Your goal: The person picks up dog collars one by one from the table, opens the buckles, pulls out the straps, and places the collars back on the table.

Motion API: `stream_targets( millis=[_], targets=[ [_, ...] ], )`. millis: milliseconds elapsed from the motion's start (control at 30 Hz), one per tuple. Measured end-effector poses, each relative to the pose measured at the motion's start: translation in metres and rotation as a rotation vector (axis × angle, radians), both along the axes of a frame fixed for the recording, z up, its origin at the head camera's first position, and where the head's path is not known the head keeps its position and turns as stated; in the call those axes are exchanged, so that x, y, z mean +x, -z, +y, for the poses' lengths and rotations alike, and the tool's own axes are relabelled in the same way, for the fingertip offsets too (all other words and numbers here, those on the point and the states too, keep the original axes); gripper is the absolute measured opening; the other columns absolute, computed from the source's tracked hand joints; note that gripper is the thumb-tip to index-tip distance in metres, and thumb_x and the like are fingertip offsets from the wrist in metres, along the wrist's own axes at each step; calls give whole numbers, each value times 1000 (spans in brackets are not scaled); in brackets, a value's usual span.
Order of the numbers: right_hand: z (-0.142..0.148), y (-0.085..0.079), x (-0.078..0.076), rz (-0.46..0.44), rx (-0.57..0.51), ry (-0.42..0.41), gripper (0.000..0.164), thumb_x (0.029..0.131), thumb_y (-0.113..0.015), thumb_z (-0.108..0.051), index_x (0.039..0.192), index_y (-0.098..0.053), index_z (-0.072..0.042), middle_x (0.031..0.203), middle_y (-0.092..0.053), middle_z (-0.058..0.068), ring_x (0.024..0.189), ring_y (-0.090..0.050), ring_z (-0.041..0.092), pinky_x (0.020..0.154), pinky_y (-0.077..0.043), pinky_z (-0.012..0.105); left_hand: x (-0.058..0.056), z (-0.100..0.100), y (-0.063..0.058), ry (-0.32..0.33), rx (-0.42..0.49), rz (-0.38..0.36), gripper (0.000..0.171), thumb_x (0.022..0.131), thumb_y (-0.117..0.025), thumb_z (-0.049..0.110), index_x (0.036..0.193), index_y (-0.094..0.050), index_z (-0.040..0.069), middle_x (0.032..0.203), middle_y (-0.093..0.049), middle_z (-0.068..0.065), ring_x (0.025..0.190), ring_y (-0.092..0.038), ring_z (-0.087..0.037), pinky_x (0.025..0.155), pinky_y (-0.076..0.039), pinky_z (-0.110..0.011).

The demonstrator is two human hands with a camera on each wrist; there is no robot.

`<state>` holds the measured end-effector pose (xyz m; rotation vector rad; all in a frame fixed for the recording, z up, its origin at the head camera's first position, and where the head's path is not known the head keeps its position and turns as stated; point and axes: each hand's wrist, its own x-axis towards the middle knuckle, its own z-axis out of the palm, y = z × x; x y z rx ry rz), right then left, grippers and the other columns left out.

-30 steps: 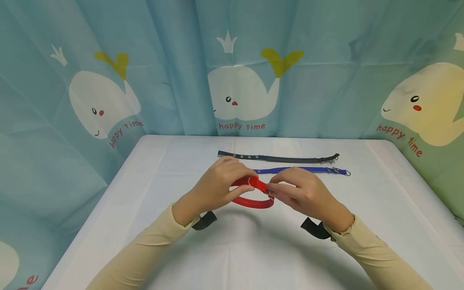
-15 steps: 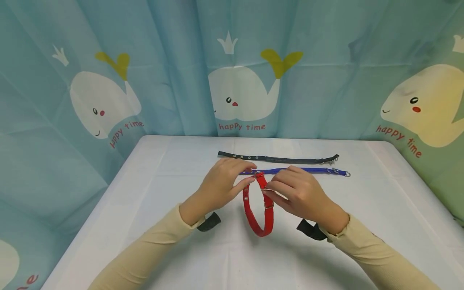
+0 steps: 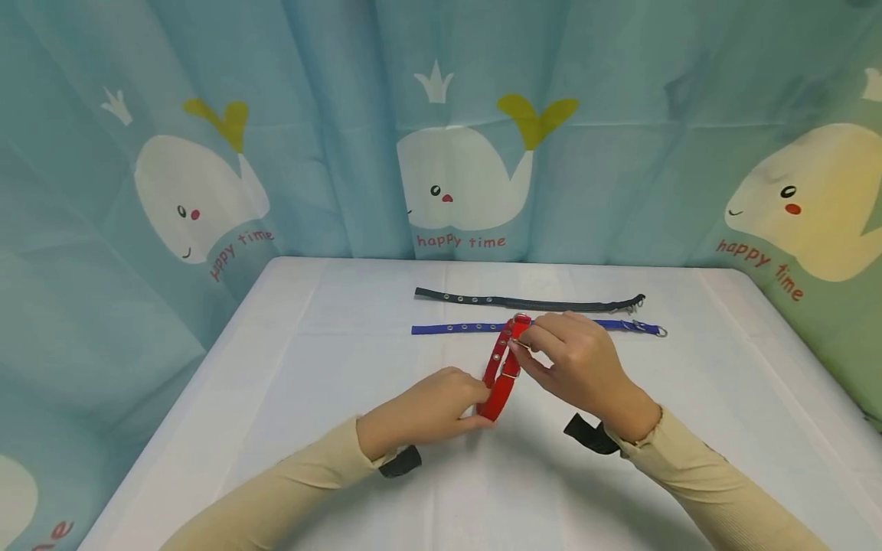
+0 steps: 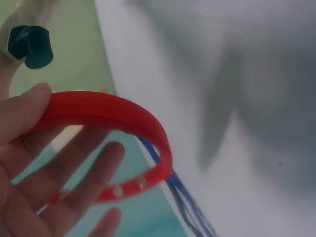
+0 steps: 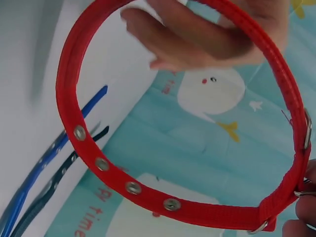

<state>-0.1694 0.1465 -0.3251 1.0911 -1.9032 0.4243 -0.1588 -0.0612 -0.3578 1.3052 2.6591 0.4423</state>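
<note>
A red pet collar (image 3: pixel 501 394) with metal eyelets is formed into a loop, held up above the table. My right hand (image 3: pixel 579 360) pinches it near the metal buckle and rings at its upper end. Down at the lower bend, my left hand (image 3: pixel 434 405) holds the band between thumb and fingers. In the left wrist view the thumb lies on the outside of the red band (image 4: pixel 98 104), with the other fingers loosely spread across the loop. Eyelets line the near side of the red collar (image 5: pixel 227 216) in the right wrist view.
A blue collar (image 3: pixel 437 330) lies flat behind the hands, partly covered by the red one and the right hand. Farther back is a black collar (image 3: pixel 551 306). The white table (image 3: pixel 310 321) ends at a blue whale-print curtain (image 3: pixel 331 153).
My left hand has moved from the collar's top down to its lower bend. The red loop first hung down, then tilted to the right. The right hand keeps its pinch near the buckle.
</note>
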Motion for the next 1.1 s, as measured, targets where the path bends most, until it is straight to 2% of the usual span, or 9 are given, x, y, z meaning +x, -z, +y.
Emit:
stream_targets(
  millis=[67, 167, 300, 467, 567, 733, 833, 933, 1100],
  targets=[
    [4, 0, 0, -2, -4, 34, 15, 82, -62, -12, 69, -60, -5, 59, -57, 2, 51, -51, 13, 46, -41, 27, -2, -3, 3, -24, 4, -40, 15, 85, -69, 29, 89, -65, 14, 82, -70, 7, 73, -60, -4, 84, -49, -23],
    [11, 0, -1, 8, -20, 84, 21, 86, -56, -16, 68, -59, -6, 58, -56, 1, 50, -49, 12, 45, -39, 26, -4, -11, 4, -68, 15, -81, 16, 84, -70, 25, 96, -66, 14, 90, -72, 5, 81, -64, -9, 83, -51, -25],
    [21, 1, -2, 18, -41, 145, 31, 91, -44, -22, 66, -57, -8, 57, -54, -1, 48, -44, 11, 43, -35, 24, -8, -25, 1, -123, 33, -60, 23, 85, -69, 22, 106, -66, 15, 95, -71, 4, 88, -63, -14, 85, -51, -30],
    [28, 3, -2, -78, -77, 147, 34, 93, -46, -27, 66, -54, -9, 56, -50, -1, 49, -41, 9, 44, -33, 24, -12, -37, -6, -187, 70, 96, 25, 87, -67, 25, 109, -63, 15, 95, -70, 3, 90, -63, -15, 89, -50, -35],
    [30, 2, -1, -149, -86, 100, 37, 95, -47, -33, 68, -55, -9, 60, -50, -2, 55, -44, 8, 49, -35, 22, -13, -37, -10, -200, 98, 207, 24, 87, -66, 24, 108, -63, 14, 94, -70, 2, 90, -64, -15, 89, -50, -35],
    [30, -2, 2, -241, -49, 29, 40, 96, -43, -39, 74, -55, -7, 83, -57, 3, 75, -53, 12, 65, -43, 19, -12, -36, -15, -216, 151, 352, 22, 85, -69, 21, 104, -64, 12, 91, -70, 1, 91, -65, -17, 92, -48, -36],
    [31, -4, 3, -285, -7, 6, 40, 95, -43, -42, 77, -53, -7, 91, -60, 3, 85, -56, 14, 75, -42, 21, -11, -36, -16, -241, 168, 399, 23, 83, -71, 21, 103, -64, 12, 91, -71, 1, 90, -65, -17, 91, -49, -36],
    [31, -3, 2, -293, 25, -13, 41, 93, -45, -45, 78, -51, -8, 81, -60, -1, 81, -57, 13, 80, -41, 24, -11, -38, -17, -258, 177, 412, 25, 83, -72, 22, 104, -63, 12, 94, -72, 0, 91, -66, -17, 91, -50, -37],
    [32, 1, 1, -204, 65, -1, 39, 93, -46, -42, 81, -55, -6, 69, -55, -2, 67, -55, 12, 77, -45, 31, -15, -44, -22, -225, 143, 451, 29, 81, -73, 23, 107, -64, 13, 97, -71, -1, 91, -64, -17, 90, -49, -39]
  ],
)
